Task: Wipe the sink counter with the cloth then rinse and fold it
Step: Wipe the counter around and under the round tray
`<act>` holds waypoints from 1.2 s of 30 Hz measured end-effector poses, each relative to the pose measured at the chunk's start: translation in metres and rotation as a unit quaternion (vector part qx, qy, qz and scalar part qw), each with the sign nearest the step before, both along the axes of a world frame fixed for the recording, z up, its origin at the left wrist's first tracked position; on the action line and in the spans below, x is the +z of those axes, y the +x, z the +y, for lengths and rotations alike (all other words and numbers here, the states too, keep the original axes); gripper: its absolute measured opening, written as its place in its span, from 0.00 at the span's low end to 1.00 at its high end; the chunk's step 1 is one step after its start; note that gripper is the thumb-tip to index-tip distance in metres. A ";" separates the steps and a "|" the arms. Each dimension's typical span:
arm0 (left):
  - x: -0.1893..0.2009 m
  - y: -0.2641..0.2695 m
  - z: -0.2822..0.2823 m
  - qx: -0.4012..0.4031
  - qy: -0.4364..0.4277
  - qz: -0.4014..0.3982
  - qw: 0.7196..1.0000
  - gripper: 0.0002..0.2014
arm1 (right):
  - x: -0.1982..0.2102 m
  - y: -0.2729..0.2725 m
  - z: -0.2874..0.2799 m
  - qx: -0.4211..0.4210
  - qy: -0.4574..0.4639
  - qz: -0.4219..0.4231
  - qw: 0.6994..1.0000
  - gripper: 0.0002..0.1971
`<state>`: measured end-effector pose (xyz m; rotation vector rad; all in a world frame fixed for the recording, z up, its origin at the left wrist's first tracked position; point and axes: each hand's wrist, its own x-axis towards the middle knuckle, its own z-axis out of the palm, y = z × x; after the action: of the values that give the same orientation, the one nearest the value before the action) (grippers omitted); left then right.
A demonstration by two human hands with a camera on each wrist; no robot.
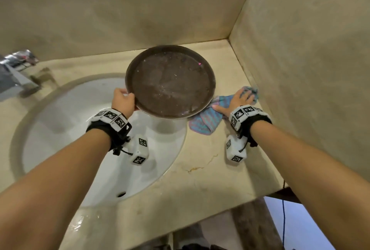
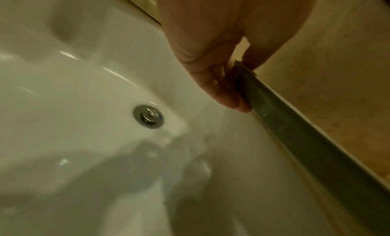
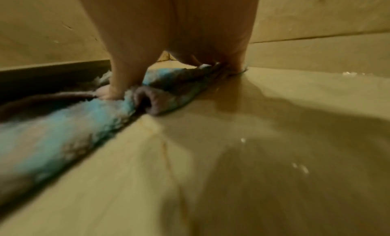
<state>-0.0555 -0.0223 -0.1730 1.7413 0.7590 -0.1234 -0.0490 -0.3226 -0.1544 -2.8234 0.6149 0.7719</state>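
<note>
A blue and pink striped cloth [image 1: 208, 118] lies on the beige counter [image 1: 210, 169] at the right, close to the side wall. My right hand [image 1: 237, 100] presses flat on the cloth [image 3: 69, 122] with spread fingers. A round dark brown tray [image 1: 170, 81] is tilted up above the counter, its near edge over part of the cloth. My left hand [image 1: 124, 100] grips the tray's left rim; in the left wrist view the fingers [image 2: 223, 92] curl round the tray's edge [image 2: 295, 122] above the sink.
The white sink basin [image 1: 60, 129] fills the left, with its drain [image 2: 148, 117] and an overflow hole at the front. A chrome tap [image 1: 16, 73] stands at the far left. Beige walls close the back and right. The counter's front edge drops at the bottom right.
</note>
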 end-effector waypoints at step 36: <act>-0.026 -0.099 0.103 0.132 0.168 0.064 0.975 0.16 | -0.016 0.090 0.118 0.326 0.009 -0.053 0.944 0.48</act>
<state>-0.1546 0.0804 -0.1993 1.9420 1.1526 0.0805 0.0408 -0.2050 -0.1700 -3.0298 -0.3731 0.6855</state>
